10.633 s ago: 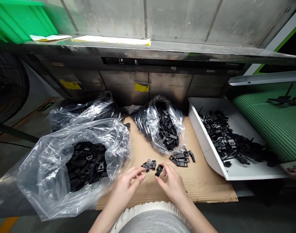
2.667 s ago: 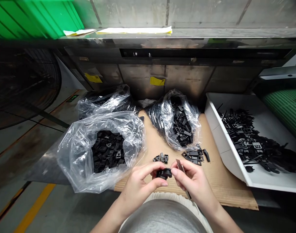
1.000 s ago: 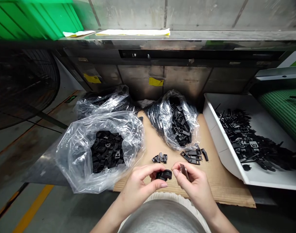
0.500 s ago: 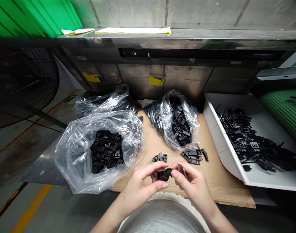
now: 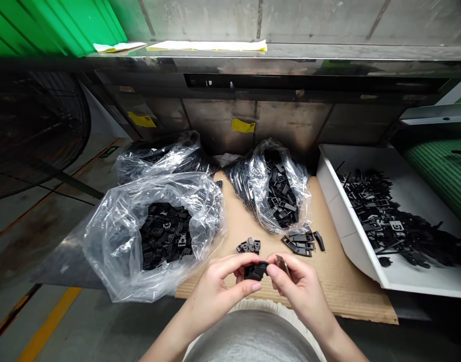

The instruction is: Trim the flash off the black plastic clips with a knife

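My left hand (image 5: 219, 284) pinches a rounded black plastic part (image 5: 256, 272) between thumb and fingers, low over the cardboard. My right hand (image 5: 302, 291) holds a small flat metal-looking piece (image 5: 281, 265) by its lower end, and its fingers press against the black part. Its exact shape is partly hidden by my fingers. Just beyond my hands lie a small group of black plastic clips (image 5: 248, 246) and a heap of black strap-like pieces (image 5: 298, 244) on a cardboard sheet (image 5: 339, 274).
Transparent bags of black plastic parts (image 5: 113, 241) (image 5: 253, 186) sit on and beside the cardboard. A white tray (image 5: 347, 221) holding black parts stands to the right, next to a green mesh belt (image 5: 442, 176). A metal wall and ledge rise behind.
My hands have drawn closer, bringing the black part against the metal piece in my right hand. The view has shifted only slightly in the last second.
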A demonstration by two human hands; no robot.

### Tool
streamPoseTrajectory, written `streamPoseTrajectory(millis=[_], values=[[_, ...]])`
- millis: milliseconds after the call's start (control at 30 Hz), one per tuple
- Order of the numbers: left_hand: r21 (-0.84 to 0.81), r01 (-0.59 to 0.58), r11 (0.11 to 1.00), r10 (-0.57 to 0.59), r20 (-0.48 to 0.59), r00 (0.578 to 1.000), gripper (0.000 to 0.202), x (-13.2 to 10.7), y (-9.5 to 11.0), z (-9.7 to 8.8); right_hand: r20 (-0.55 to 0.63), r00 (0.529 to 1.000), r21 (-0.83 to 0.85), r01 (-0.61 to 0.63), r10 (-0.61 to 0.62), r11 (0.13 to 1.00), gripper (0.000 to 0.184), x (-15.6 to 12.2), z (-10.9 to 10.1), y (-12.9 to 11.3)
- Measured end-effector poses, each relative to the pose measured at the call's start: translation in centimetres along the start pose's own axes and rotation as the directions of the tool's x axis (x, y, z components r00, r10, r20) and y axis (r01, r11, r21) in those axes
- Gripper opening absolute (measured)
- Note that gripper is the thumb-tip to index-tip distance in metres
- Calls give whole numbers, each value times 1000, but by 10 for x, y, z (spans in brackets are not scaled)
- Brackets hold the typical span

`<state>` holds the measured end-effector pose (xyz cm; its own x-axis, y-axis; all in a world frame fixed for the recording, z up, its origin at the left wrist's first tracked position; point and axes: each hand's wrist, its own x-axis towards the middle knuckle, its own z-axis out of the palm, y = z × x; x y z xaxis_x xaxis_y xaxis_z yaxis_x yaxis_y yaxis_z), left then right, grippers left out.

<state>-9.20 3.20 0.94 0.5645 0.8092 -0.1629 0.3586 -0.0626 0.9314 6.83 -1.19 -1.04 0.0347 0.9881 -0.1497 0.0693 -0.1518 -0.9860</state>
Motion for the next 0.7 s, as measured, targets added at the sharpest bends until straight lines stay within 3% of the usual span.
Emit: streamPoseTrajectory(millis=[433,700], values=[[-28,-31,999,31,-10,999,28,-1,-4,0,-15,1000,17,-13,13,1000,21,0,-1,1],[-68,-159,985,161,34,986,26,-2,-6,-5,42,998,91,-42,38,995,27,-1,-1,2]])
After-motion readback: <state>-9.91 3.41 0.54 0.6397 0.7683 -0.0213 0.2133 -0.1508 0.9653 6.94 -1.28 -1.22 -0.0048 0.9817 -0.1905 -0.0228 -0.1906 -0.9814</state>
